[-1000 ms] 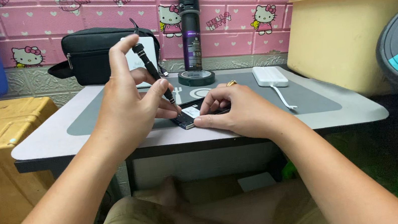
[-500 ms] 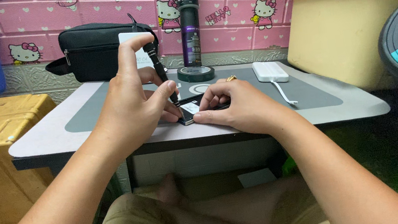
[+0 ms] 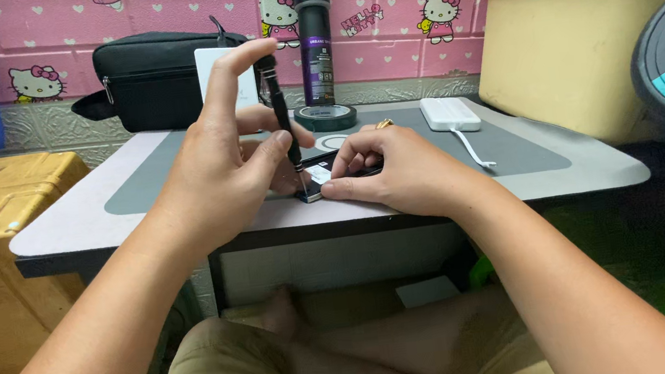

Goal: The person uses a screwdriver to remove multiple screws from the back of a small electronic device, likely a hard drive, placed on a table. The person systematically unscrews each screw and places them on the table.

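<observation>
light: even, soft indoor | shadows: dark under table (image 3: pixel 68 236) | focus: sharp | glare: none

Both your hands meet at the middle, forearms angled inward.

Your left hand (image 3: pixel 220 163) is raised, wrist bent back, index finger hooked over the top and thumb pinching against the side of what it grips. Your right hand (image 3: pixel 393 167) lies low, palm down, fingers curled and fingertips pressed downward.
</observation>
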